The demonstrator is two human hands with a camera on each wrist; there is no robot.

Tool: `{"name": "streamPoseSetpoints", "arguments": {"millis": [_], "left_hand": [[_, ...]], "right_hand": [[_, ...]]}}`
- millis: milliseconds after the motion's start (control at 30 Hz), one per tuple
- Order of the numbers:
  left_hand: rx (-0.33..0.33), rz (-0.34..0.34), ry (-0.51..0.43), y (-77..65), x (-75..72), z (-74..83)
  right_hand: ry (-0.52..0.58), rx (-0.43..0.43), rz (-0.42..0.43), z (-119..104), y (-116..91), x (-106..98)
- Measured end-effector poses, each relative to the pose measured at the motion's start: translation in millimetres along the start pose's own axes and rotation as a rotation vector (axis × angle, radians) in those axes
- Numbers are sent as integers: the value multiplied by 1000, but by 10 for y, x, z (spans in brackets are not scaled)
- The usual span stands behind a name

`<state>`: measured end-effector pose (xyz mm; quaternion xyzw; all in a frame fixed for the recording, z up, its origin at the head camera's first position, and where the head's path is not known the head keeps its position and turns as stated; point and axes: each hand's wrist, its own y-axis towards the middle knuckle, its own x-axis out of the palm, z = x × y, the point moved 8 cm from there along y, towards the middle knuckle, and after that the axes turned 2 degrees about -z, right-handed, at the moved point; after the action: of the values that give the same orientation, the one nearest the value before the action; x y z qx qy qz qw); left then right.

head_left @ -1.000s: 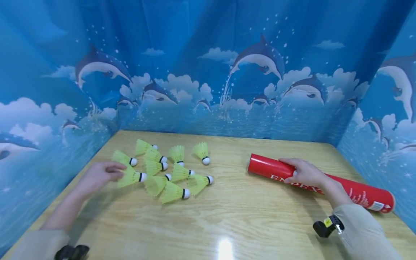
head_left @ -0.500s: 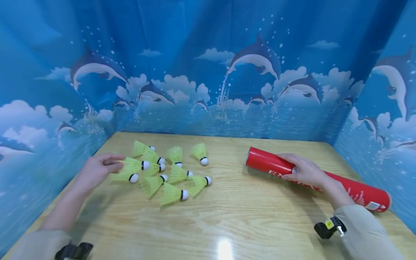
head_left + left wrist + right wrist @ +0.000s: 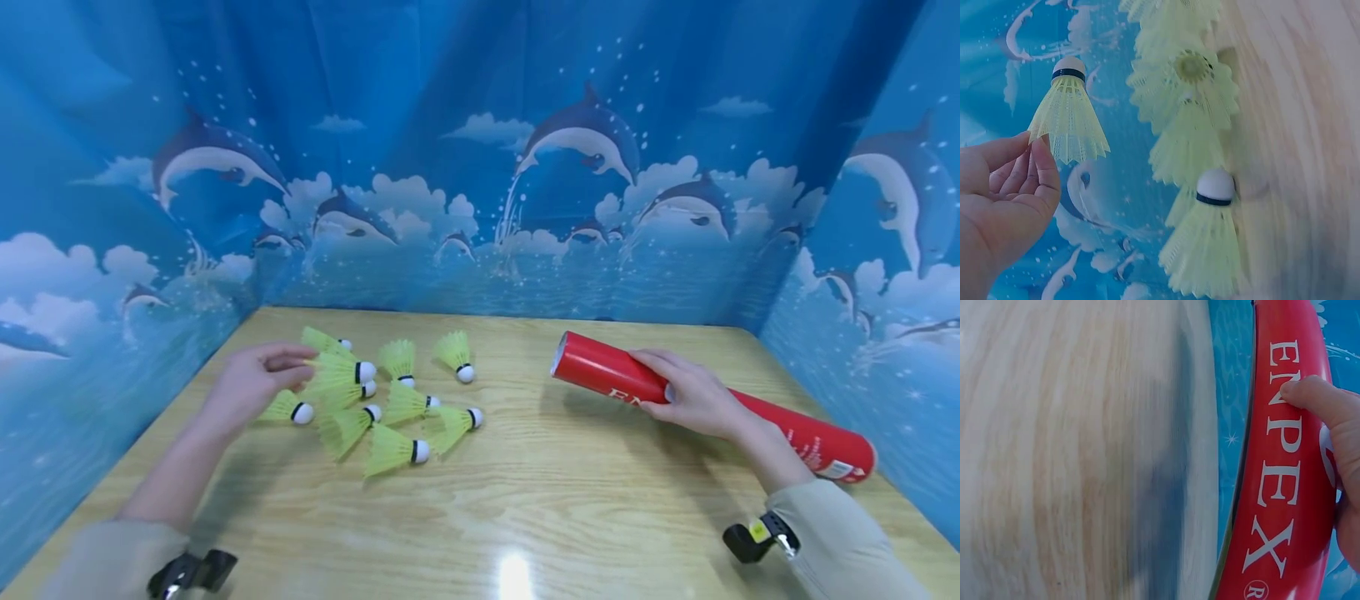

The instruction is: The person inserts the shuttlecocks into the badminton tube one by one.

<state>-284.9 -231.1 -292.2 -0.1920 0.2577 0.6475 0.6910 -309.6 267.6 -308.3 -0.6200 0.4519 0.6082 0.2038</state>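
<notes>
My left hand (image 3: 258, 383) pinches a yellow shuttlecock (image 3: 1069, 119) by the edge of its skirt, between thumb and fingertips. Its white cork, banded in black, points right in the head view, above other shuttlecocks on the table. My right hand (image 3: 697, 396) grips a long red tube (image 3: 1279, 487) lettered ENPEX, fingers over the top and thumb on the near side. The tube's left end is raised off the table and faces the shuttlecocks; its right end sits lower, at the table's right side.
Several yellow shuttlecocks lie loosely grouped at the left of the wooden table (image 3: 480, 517), among them one (image 3: 455, 354) at the back and one (image 3: 396, 450) at the front. A blue dolphin-print curtain (image 3: 420, 167) encloses the back and sides.
My left hand has lifted one shuttlecock from the left of the group and carried it up and right. The tube's left end has risen and shifted left in my right hand.
</notes>
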Motion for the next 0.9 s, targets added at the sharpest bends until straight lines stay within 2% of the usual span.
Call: {"name": "streamPoseSetpoints", "arguments": {"millis": [100, 467, 700, 900], "left_hand": [[16, -13, 13, 9, 51, 81], [65, -65, -50, 102, 307, 389], [97, -100, -145, 179, 524, 591], [101, -124, -196, 253, 765, 676]], "right_hand": [[2, -7, 2, -24, 6, -15], [-21, -28, 9, -121, 24, -50], [-71, -119, 66, -238, 1, -79], [-113, -186, 102, -327, -48, -101]]}}
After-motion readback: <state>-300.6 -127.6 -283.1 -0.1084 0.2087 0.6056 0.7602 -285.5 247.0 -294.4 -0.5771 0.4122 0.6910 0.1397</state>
